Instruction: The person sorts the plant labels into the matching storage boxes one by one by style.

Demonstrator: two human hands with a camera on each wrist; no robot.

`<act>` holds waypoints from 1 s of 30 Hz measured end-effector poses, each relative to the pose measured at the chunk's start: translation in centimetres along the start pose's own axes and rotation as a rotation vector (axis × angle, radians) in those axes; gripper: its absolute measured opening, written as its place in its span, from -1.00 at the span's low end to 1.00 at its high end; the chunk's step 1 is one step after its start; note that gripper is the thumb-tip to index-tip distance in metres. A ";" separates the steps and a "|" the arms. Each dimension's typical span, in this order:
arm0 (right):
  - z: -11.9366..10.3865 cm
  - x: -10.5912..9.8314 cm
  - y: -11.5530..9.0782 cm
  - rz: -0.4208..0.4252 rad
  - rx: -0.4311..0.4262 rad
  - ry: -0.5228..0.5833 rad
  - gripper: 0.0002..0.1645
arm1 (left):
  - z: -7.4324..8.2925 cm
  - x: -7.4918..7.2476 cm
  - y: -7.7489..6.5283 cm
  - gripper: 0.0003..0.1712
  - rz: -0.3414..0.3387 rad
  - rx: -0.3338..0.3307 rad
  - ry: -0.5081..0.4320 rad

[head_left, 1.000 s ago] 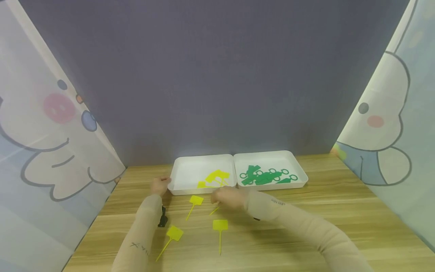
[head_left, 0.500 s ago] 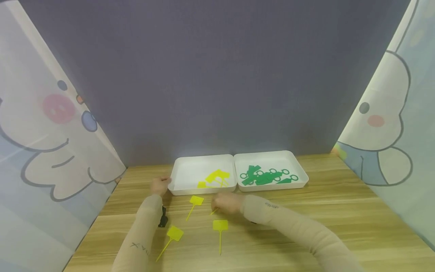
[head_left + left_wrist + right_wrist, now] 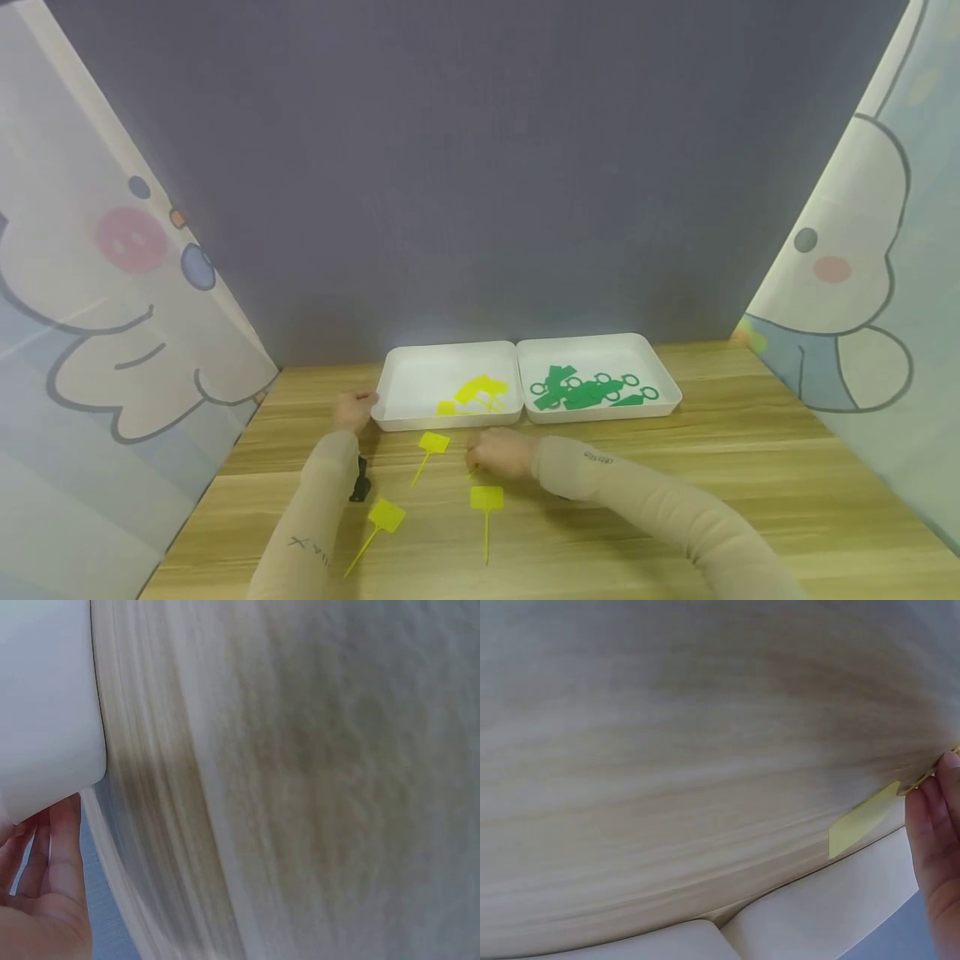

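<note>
My right hand (image 3: pixel 504 452) pinches the thin stem of a yellow plant label (image 3: pixel 864 820) low over the table, in front of the trays. In the right wrist view the label's flat head points towards a tray wall, and fingertips (image 3: pixel 951 759) hold the stem. My left hand (image 3: pixel 354 411) holds the left edge of the left white tray (image 3: pixel 412 379); in the left wrist view its fingers (image 3: pixel 66 855) reach up behind the tray's corner, their tips partly hidden. Three more yellow plant labels lie on the table: one behind (image 3: pixel 433 442), one at left (image 3: pixel 386 515), one in front (image 3: pixel 487 498).
Several yellow labels (image 3: pixel 472 387) lie in the left tray. Beside it, touching, the right white tray (image 3: pixel 652 358) contains several green ring-ended tags (image 3: pixel 592 392). A dark panel (image 3: pixel 480 183) rises behind the wooden table (image 3: pixel 637 533); printed curtains (image 3: pixel 82 333) flank it.
My right hand has drawn slightly back from the left tray towards me, and less of the pinched label's stem shows. My left hand and the trays look unmoved.
</note>
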State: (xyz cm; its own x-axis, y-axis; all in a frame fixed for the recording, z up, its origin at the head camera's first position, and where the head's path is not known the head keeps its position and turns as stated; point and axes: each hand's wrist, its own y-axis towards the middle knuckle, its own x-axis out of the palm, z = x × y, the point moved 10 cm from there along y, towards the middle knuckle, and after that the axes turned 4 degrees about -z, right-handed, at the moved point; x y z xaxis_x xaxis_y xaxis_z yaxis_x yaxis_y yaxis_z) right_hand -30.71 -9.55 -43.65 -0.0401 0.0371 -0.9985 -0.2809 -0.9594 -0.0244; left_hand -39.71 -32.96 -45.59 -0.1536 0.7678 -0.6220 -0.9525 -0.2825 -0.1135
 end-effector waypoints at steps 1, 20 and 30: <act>0.0 0.0 0.0 -0.003 -0.001 -0.014 -0.85 | -0.1 0.0 0.0 -0.57 0.000 -0.001 0.000; -0.4 0.3 0.2 0.000 -0.031 -0.061 -0.92 | 0.6 -0.4 -0.4 -0.59 0.033 0.016 0.002; -1.2 0.0 -0.3 -0.007 -0.038 -0.061 -0.94 | 0.5 -0.1 -0.4 -0.58 0.015 0.015 -0.023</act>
State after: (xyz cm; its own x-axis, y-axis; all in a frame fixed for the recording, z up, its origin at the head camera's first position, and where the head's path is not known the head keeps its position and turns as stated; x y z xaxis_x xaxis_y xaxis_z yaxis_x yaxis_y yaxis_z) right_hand -29.47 -9.56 -43.65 -0.0967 0.0596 -0.9935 -0.2452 -0.9689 -0.0343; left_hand -39.41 -32.65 -45.11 -0.1735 0.7768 -0.6054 -0.9539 -0.2854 -0.0929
